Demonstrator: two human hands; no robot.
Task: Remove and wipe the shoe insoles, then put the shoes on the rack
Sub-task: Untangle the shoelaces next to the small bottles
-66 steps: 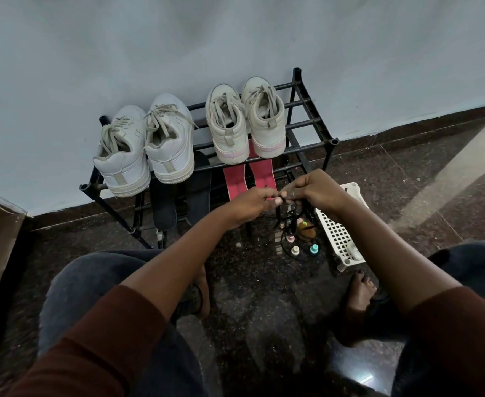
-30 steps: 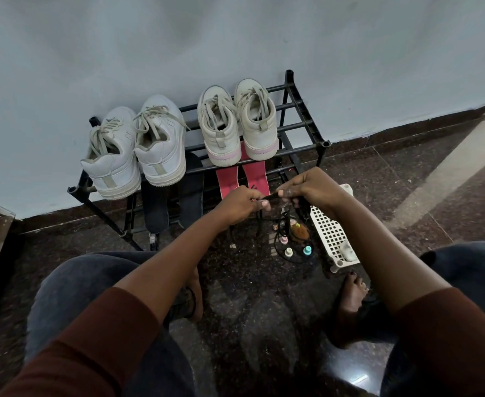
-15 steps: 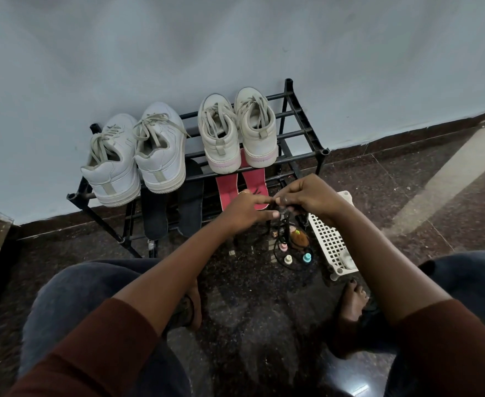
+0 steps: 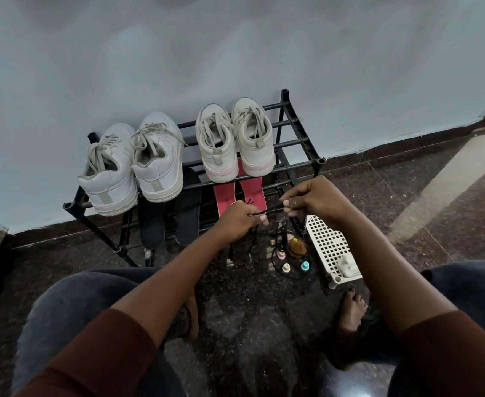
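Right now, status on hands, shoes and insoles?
Left hand and right hand both pinch a black cord. Four shoes on rack. Pink insoles below, out of shoes.

White perforated tray (image 4: 326,247) on floor; small bottles (image 4: 285,267) beside it

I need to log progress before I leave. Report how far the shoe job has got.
Done, by the look of it: both pairs of shoes, white and cream, sit on the rack's top shelf. Black insoles and red insoles lie on the shelf below. In hand: the left hand and right hand pinch a black cord. Left: whether the insoles were wiped cannot be seen.
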